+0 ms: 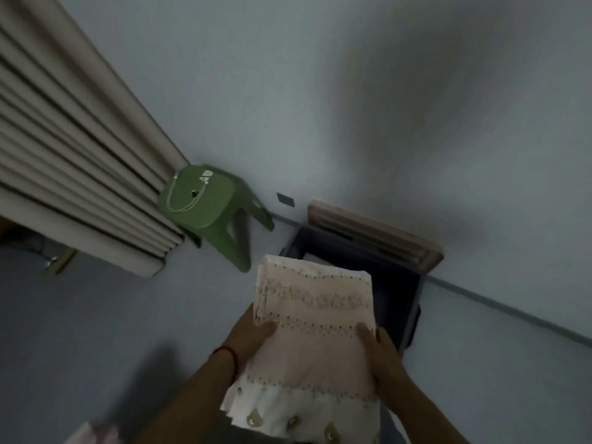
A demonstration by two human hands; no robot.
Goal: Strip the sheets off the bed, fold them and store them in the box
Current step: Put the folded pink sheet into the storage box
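Against a pale wall, beside a green stool [205, 200], the dark box [397, 283] stood open. Left hand [253, 338] and right hand [381, 350] each kept a grip on the folded sheet [307, 341], held above the box, apparently folded but not yet stored.

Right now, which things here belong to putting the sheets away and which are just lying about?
For the job: folded sheet, held by left hand and right hand; dark box, open; its lid against the wall.
Just lying about: green stool, curtain.
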